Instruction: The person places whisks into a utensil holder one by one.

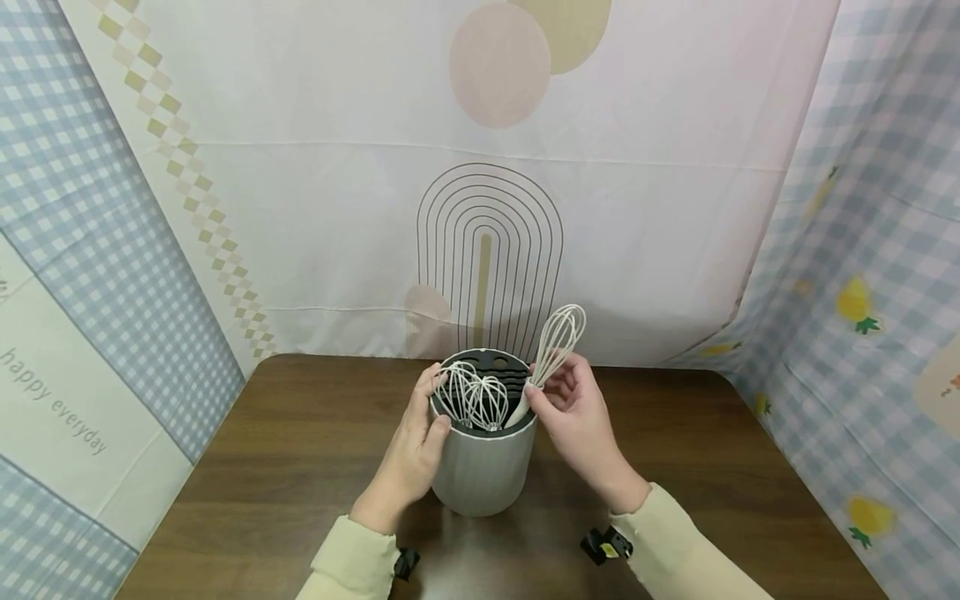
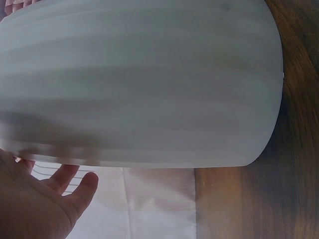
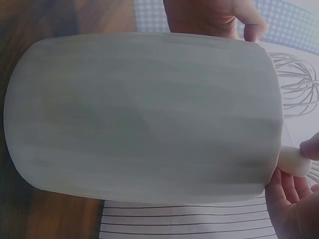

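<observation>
A light grey ribbed utensil holder point(image 1: 480, 471) stands upright on the table, its dark slotted insert showing inside the rim. My left hand point(image 1: 411, 446) holds its left side near the top, thumb at the front and fingers towards the back. At the right rim, my right hand point(image 1: 581, 417) pinches a white whisk point(image 1: 558, 337) between thumb and fingers. The wires point up and to the right, while the pale handle point(image 3: 294, 161) goes down inside the rim. Two more wire whisk heads point(image 1: 489, 403) stick up from the holder's left and front part.
The brown wooden table point(image 1: 300, 467) reaches back to a white patterned cloth point(image 1: 337, 233). Blue checked cloths hang at both sides. Small black devices point(image 1: 607, 546) sit at both wrists.
</observation>
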The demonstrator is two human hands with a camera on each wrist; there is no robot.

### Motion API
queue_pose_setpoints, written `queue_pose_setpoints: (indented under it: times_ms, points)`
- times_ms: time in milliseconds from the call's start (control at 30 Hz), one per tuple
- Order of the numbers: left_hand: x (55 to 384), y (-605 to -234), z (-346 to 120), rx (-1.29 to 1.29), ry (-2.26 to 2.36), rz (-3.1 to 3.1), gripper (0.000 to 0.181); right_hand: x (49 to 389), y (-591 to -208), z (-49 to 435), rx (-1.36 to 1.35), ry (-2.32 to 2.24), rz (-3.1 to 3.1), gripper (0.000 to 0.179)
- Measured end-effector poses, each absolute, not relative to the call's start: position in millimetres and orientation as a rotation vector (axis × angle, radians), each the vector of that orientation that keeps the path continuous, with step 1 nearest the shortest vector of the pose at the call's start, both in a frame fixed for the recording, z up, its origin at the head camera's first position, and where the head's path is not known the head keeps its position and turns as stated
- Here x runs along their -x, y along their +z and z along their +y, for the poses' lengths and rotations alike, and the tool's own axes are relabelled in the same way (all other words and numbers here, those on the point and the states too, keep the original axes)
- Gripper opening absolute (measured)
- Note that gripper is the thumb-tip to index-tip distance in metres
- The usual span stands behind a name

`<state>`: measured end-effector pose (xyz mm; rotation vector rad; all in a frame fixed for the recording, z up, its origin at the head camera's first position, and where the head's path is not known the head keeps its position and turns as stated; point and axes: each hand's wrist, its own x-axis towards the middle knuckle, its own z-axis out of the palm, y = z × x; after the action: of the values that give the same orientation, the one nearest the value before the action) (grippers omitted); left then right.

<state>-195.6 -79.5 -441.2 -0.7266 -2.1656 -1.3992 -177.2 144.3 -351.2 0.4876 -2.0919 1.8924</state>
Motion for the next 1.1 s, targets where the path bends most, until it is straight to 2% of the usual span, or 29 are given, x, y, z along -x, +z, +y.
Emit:
queue_pose_setpoints:
  times_ms: [600,833,1100]
  points:
    - [196,-441,-78,0.749,-1.406,-2.138,0.046,169,-350,140,-0.548,1.737,-2.156,0.054]
    - [195,-440,-77,0.744,-1.409,-2.145,0.047,167,-350,145,-0.606,1.706,-2.166,0.062]
    - [195,-440,-78,0.732,-1.389,-2.155,0.048,170,-361,153,-0.69,1.641,-2.136,0.062]
